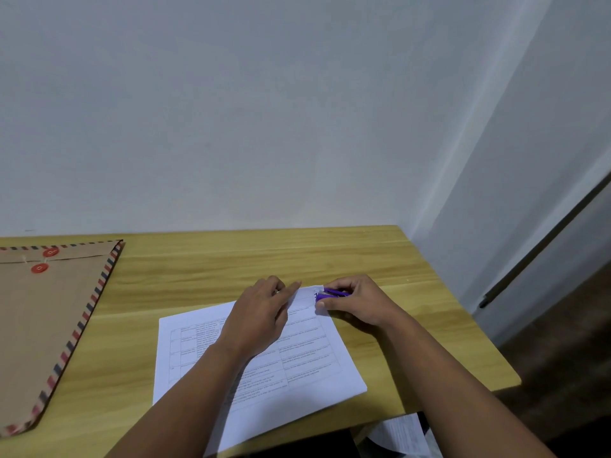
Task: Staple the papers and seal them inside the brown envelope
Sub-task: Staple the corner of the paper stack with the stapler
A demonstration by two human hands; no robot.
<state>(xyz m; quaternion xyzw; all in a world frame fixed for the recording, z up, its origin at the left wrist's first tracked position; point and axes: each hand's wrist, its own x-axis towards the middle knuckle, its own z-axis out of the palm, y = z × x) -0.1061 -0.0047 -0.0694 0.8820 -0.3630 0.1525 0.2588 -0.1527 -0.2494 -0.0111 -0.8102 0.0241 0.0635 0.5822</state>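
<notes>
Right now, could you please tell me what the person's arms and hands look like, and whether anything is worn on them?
Both forearms are bare right down to the frame's lower edge: no sleeves show. The left hand and the right hand wear no gloves, and I see no rings, watch or bracelet on the fingers or wrists. No markings show on either arm.

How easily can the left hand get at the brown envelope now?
Probably yes: the left hand only rests on the papers, and bare table lies between it and the brown envelope.
</notes>
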